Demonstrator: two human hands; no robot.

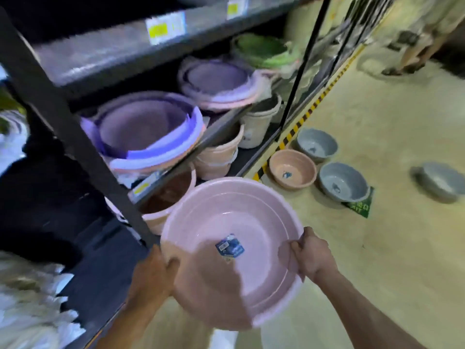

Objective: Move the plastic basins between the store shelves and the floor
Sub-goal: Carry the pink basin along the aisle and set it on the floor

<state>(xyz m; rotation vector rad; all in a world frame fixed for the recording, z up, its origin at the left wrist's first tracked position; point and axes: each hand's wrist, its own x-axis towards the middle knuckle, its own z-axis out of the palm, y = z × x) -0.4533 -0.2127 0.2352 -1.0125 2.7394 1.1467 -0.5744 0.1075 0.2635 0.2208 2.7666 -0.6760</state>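
The store shelves [141, 59] fill the left of the view, dark steel with a slanted upright in front. Stacks of purple basins [148, 127] sit at the front edge of the middle shelf, and pale buckets [259, 124] stand on the bottom shelf beneath them. The floor [377, 248] runs along the right, a yellow-and-black striped line marking the shelf's foot.

The pink basin [231, 250] is in the air, just off the front edge of the lower shelf and above the floor, tilted so its mouth faces the camera. The left hand [151, 275] clamps its near-left rim and the right hand [310, 255] its right rim, fingers [297, 248] curled over the lip; both are closed on the basin.

Judging from this, the basin is in transit. To do it well, keep the two hands opposite each other so the thin rim does not flex, steer clear of the slanted upright, and set it down level beside the peach basin [293, 172] and the grey basins [343, 182] already by the floor's striped edge.

Yellow price tags [163, 27] on the shelf edges are too blurred to read. A small blue label [230, 246] inside the pink basin is likewise illegible, as is the green floor sticker [359, 206].
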